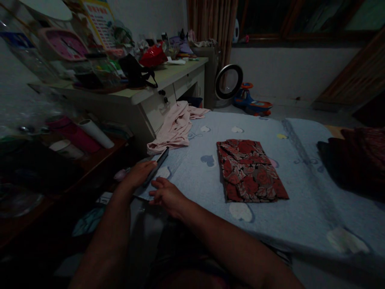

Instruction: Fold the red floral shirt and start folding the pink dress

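My left hand (138, 175) grips a dark, slim phone (163, 157), tilted up on its edge at the near left corner of the bed (201, 188). Just to the right of it, my right hand (167, 196) has its fingers apart and holds nothing. Past the phone, a crumpled pale pink garment (174, 126) lies on the bed's left edge. A folded red floral garment (251, 172) rests flat on the blue heart-patterned cover, to the right of my hands.
At the right edge sits a pile of dark folded clothes (356, 160). A cluttered desk (136, 91) stands back left, with a low shelf (64, 190) of bottles and a cup nearer. Beyond the bed are an open round washer door (219, 82) and a ride-on toy (252, 103).
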`<state>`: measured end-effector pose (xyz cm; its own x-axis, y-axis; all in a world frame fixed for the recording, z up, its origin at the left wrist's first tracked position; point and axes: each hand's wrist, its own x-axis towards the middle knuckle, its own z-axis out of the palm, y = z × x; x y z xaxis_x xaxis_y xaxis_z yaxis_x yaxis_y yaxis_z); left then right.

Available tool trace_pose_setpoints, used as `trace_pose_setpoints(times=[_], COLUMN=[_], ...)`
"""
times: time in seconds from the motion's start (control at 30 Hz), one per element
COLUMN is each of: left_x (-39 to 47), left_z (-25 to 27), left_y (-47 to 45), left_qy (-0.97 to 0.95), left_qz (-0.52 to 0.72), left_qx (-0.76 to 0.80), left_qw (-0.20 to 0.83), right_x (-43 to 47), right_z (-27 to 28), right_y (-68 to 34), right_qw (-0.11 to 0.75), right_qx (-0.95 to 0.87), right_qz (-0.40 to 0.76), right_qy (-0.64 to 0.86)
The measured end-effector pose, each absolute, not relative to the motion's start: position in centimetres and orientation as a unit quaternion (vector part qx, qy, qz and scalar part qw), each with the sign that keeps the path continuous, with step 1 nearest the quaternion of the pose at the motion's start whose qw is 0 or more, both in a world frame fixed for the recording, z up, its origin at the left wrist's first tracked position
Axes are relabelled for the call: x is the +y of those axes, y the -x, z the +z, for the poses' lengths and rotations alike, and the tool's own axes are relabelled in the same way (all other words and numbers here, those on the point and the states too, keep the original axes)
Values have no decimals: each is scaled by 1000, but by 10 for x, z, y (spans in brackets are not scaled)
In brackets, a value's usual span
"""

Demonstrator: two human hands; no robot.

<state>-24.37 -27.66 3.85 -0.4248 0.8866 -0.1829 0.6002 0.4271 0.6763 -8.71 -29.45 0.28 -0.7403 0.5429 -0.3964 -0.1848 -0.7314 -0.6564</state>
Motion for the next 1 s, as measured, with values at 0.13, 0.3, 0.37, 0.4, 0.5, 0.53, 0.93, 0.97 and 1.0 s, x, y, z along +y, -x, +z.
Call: trace_pose_setpoints(times=[0.13,0.3,0.37,0.4,0.5,0.53,0.93,0.97,1.0], left_x=[-277,-276,-276,-276,-277,-277,-275,-275,-276], left_z=[38,32,30,30,30,30,30,30,30], left_y=[244,250,251,252,252,252,253,253,252], left_qy=[-458,-475,-478,-478,-484,-489,-491,-489,-487], left_qz=[270,279,280,280,277,277,266,267,269], left_qx=[803,788,783,783,780,778,779,780,780], left_qw=[270,277,282,283,282,282,285,285,286], right_x=[-295,-295,-295,-295,-295,-295,-296,-295,-295], right_z=[4,2,2,2,5,6,6,5,4], right_y=[90,93,93,94,93,93,100,101,102], right_qw=[209,211,212,212,217,220,232,231,230], right_qx=[-294,-291,-287,-284,-281,-281,-274,-275,-277], right_qz=[882,885,886,887,885,884,887,887,887], right_qy=[304,298,296,297,302,302,291,291,290])
